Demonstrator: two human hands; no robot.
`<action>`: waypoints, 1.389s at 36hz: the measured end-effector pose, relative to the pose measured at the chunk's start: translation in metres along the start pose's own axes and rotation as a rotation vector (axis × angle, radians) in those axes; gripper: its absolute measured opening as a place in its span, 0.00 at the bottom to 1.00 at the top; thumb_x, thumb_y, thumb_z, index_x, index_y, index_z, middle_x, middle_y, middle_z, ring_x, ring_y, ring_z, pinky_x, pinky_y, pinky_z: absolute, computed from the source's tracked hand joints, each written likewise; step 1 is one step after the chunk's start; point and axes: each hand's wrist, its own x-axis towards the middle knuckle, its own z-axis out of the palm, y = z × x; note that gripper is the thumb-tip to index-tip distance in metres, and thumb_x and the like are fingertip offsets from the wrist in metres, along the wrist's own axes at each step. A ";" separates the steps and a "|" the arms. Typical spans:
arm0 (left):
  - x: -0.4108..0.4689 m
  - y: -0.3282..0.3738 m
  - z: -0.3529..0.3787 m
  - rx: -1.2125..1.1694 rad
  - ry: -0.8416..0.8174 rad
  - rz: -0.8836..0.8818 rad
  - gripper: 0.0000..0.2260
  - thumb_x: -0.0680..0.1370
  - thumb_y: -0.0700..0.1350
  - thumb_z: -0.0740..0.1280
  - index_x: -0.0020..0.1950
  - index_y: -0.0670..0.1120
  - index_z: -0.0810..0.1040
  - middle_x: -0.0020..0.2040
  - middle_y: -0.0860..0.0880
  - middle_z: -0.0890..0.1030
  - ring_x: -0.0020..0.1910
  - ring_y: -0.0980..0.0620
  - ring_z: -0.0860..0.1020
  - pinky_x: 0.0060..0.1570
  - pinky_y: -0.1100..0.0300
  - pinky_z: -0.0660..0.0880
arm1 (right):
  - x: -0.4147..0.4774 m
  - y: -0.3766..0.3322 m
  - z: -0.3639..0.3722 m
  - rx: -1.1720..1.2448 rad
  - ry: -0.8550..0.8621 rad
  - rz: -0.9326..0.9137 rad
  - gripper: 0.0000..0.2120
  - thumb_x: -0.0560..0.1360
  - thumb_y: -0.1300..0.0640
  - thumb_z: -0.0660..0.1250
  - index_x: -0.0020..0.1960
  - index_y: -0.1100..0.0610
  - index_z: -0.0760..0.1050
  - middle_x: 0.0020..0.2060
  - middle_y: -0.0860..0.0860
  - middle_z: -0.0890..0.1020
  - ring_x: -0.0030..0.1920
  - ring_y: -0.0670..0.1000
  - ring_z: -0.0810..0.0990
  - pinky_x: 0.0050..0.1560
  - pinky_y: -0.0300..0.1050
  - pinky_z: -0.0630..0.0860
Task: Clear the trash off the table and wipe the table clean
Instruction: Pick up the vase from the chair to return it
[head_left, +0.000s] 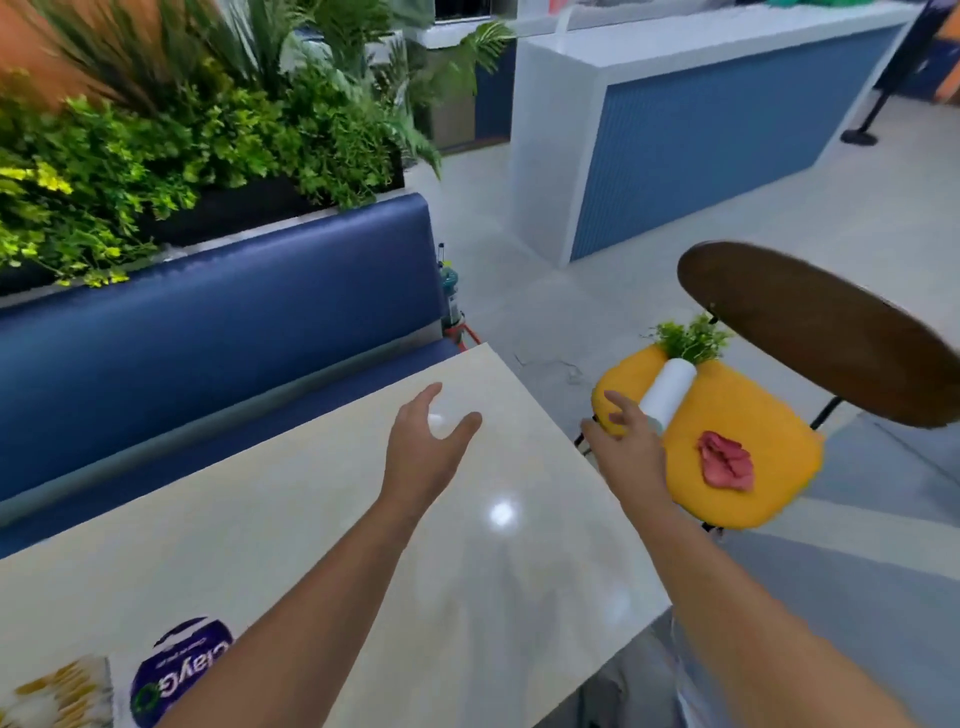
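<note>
Glossy beige table (311, 519) bears a round purple packet (176, 670) at 7 o'clock. Yellow cushioned chair seat (769, 415) at 3 o'clock holds the crumpled pink cloth (724, 460). Left hand (423, 447) and right hand (626, 441) are spread and empty. Best to bin the packet before wiping.

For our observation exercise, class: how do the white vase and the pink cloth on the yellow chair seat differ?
The white vase is a smooth tube lying on its side with green sprigs at its mouth; the pink cloth is a soft crumpled heap. The vase lies right by the open right hand; the cloth lies apart from it. Both rest on the yellow seat.
</note>
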 end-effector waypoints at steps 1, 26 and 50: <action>0.007 0.010 0.018 0.016 -0.024 0.006 0.32 0.77 0.63 0.71 0.78 0.57 0.67 0.78 0.52 0.69 0.74 0.49 0.69 0.71 0.49 0.70 | 0.013 0.008 -0.015 -0.008 0.019 0.008 0.27 0.80 0.52 0.70 0.77 0.50 0.68 0.68 0.56 0.76 0.51 0.50 0.77 0.48 0.49 0.72; 0.207 0.071 0.441 0.166 -0.436 -0.067 0.29 0.80 0.57 0.70 0.80 0.58 0.65 0.75 0.52 0.71 0.65 0.51 0.75 0.56 0.59 0.71 | 0.329 0.249 -0.166 -0.007 0.067 0.394 0.28 0.79 0.46 0.72 0.75 0.49 0.69 0.63 0.52 0.79 0.56 0.54 0.79 0.52 0.50 0.76; 0.233 0.041 0.510 0.255 -0.680 -0.181 0.24 0.82 0.56 0.68 0.78 0.56 0.69 0.69 0.51 0.78 0.60 0.50 0.77 0.61 0.54 0.74 | 0.371 0.279 -0.126 0.436 -0.178 0.689 0.29 0.79 0.58 0.72 0.77 0.57 0.67 0.57 0.56 0.83 0.52 0.56 0.86 0.46 0.55 0.86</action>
